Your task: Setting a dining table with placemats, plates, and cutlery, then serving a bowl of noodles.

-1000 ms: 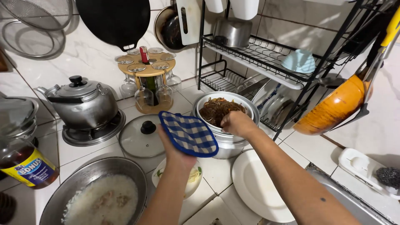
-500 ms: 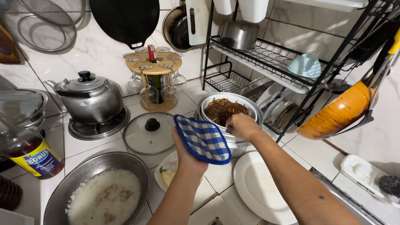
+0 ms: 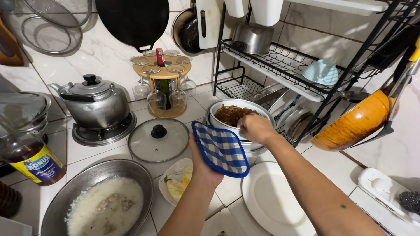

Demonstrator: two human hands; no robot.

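My left hand (image 3: 202, 162) holds a blue-and-white checked pot holder (image 3: 221, 148) up against the near side of a steel pot (image 3: 253, 149). Inside the pot sits a white bowl (image 3: 218, 119) of brown noodles (image 3: 230, 114). My right hand (image 3: 255, 128) grips the bowl's near rim, fingers curled over the edge. Below the hands lie a small white dish (image 3: 176, 185) with yellowish food and an empty white plate (image 3: 271, 200).
A glass lid (image 3: 158, 140) lies left of the pot, a kettle (image 3: 95, 105) stands on a burner, and a wide pan of rice (image 3: 101, 204) is at the front left. A wine-glass stand (image 3: 162, 87), dish rack (image 3: 280, 65), orange pan (image 3: 354, 122) and oil bottle (image 3: 29, 161) surround the counter.
My left hand has carried the pot holder rightward and closer to the pot. The right hand stays on the bowl's rim. The small dish is now more exposed.
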